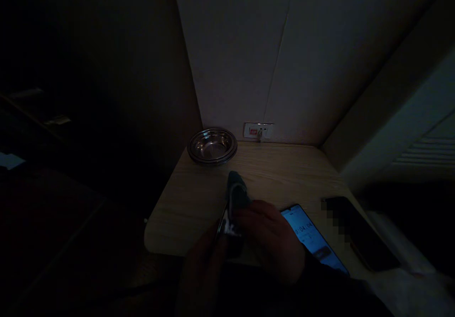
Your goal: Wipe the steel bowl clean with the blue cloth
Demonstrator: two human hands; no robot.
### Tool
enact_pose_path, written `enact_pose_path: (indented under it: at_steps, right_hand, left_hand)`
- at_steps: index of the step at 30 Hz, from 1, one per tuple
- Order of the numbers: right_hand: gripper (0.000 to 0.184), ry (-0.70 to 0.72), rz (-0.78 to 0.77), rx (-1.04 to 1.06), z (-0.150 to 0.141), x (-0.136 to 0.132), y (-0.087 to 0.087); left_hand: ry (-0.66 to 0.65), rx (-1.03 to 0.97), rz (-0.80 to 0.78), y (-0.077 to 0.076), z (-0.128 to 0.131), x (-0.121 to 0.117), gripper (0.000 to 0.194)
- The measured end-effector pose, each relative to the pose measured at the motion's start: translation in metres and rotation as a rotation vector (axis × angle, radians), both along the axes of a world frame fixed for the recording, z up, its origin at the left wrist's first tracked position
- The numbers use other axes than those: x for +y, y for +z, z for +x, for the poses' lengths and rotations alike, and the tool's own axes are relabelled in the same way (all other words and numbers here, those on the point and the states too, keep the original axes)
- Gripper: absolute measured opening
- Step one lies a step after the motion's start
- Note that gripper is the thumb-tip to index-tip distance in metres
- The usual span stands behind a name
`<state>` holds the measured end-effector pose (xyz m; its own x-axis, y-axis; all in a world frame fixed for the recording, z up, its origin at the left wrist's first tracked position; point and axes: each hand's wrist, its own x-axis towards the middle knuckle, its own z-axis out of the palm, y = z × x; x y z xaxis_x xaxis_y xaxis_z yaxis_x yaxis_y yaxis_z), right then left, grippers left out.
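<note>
In dim light, my left hand (204, 265) is closed around the lower edge of a shiny metal dish (226, 223), which is tilted on its side above the table's front edge. The dish's full shape is hidden by my hands and the dark. Closed on a dark teal cloth (236, 183), my right hand (268, 234) presses it against the dish's upper part, and the cloth wraps over the rim. Beyond my hands, a stack of round stainless steel bowls (212, 147) sits at the table's back left corner.
The small wooden table (284, 170) stands against a pale wall with a power socket (259, 131). A lit phone showing a timer (313, 239) lies right of my right hand, partly under my sleeve. Farther right is a dark phone-like slab (366, 234).
</note>
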<state>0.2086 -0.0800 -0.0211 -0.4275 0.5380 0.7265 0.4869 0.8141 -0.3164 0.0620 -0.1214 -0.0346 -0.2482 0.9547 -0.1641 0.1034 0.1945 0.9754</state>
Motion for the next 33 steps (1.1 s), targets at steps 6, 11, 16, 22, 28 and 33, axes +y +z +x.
enact_pose_path:
  at_steps: [6, 11, 16, 22, 28, 33]
  right_hand:
    - [0.021, 0.025, 0.003, 0.002, 0.003, 0.005, 0.000]
    - [0.022, 0.011, -0.001, -0.021, 0.006, 0.005, -0.001]
    - [0.022, 0.014, 0.020, -0.014, 0.006, 0.003, -0.003]
    - [0.025, 0.009, 0.025, -0.004, 0.007, 0.003, -0.005]
    - [0.022, 0.056, -0.012, -0.015, -0.003, 0.003, 0.000]
    - [0.020, 0.090, 0.003, -0.038, -0.003, 0.012, 0.003]
  left_hand:
    - [-0.016, -0.004, 0.034, 0.004, 0.003, 0.001, 0.033]
    - [-0.037, -0.002, 0.025, 0.002, 0.004, 0.000, 0.034]
    - [-0.027, 0.000, 0.016, -0.005, 0.004, -0.001, 0.035]
    - [-0.023, -0.017, 0.003, -0.004, 0.007, -0.004, 0.035]
    - [0.019, -0.030, 0.004, 0.005, 0.008, 0.000, 0.035]
    - [0.012, -0.039, -0.013, 0.011, 0.007, 0.004, 0.033]
